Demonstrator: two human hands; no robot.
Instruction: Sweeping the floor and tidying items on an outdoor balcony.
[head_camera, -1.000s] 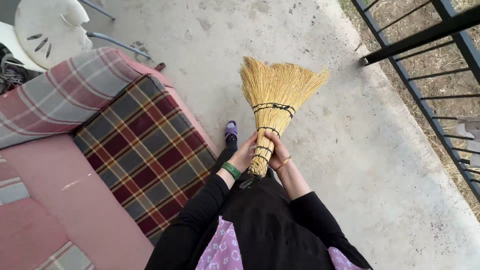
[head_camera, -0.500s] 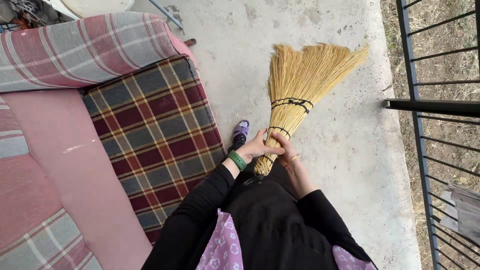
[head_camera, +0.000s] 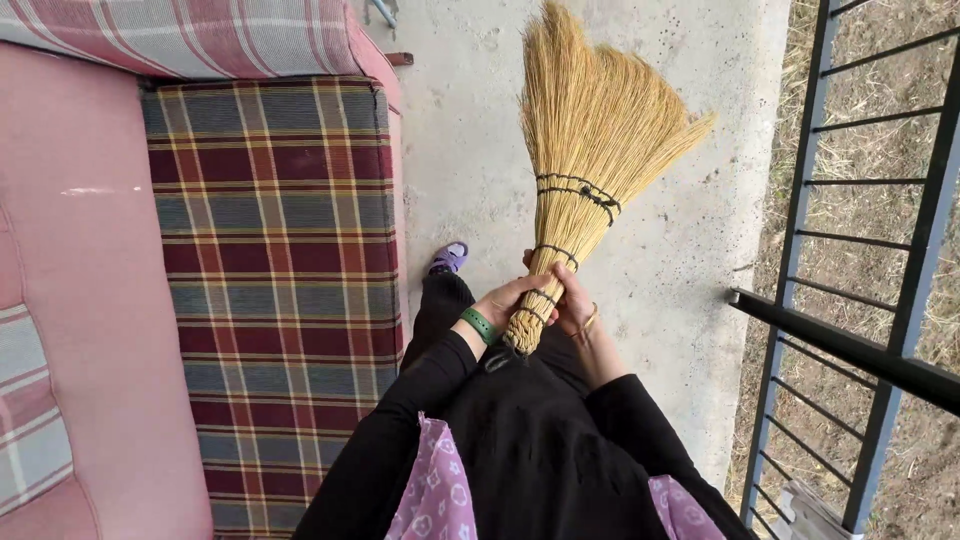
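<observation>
Fingers of the left hand (head_camera: 510, 302) and right hand (head_camera: 568, 300) are clamped together round the bound neck of the broom (head_camera: 585, 150), held out over the floor (head_camera: 470, 170). The bristles (dry, brittle-looking straw) could snag the railing (head_camera: 800, 220) or shed if swung wide. The concrete is rough and stained; a plaid couch (head_camera: 280, 250) crowds the narrow strip.

Head view — steeply downward, close
</observation>
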